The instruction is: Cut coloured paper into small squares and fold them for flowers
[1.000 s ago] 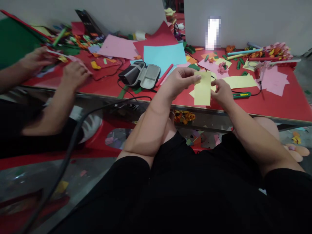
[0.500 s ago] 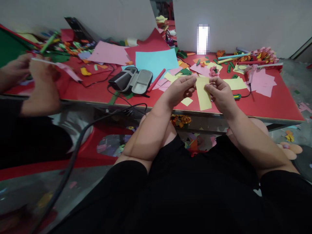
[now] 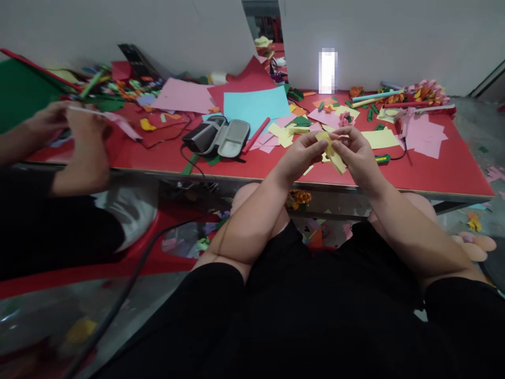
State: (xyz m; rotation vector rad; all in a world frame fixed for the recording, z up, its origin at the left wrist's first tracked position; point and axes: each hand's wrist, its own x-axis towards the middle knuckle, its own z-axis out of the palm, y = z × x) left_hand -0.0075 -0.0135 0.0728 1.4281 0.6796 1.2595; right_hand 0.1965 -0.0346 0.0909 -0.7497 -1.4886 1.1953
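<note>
A folded strip of yellow paper hangs between my hands above the front of the red table. My left hand pinches its upper left part. On the right side of the strip, the fingers of my right hand are closed on it. Behind my hands lie yellow scraps, and a flat yellow sheet sits to the right. A green cutter rests just right of my right hand.
An open grey case, a red stick and a light blue sheet are left of centre. Pink sheets and paper flowers lie at right. Another person's hands work at far left.
The yellow strip, flat and wider before, is now folded narrower between my fingers. The view has shifted slightly, and the table objects at left appear further right.
</note>
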